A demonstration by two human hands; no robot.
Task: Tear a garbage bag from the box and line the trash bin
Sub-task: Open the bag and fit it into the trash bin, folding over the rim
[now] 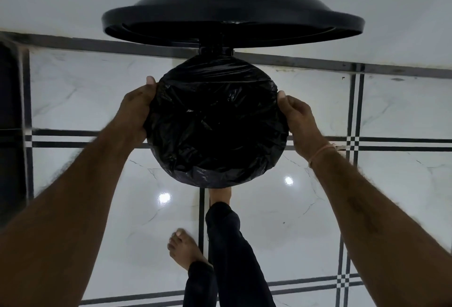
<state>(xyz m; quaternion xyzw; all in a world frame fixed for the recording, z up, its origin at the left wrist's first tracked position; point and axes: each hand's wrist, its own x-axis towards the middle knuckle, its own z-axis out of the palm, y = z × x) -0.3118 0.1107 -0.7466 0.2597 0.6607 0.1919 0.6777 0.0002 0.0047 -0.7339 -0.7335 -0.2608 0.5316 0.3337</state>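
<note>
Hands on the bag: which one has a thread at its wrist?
The right hand; an orange thread circles its wrist, while the left hand wears none.

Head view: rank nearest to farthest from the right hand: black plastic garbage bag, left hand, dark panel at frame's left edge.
1. Black plastic garbage bag: held by the right hand at its right side.
2. Left hand: holding the bag's opposite, left side.
3. Dark panel: far left, beyond the left hand.
</note>
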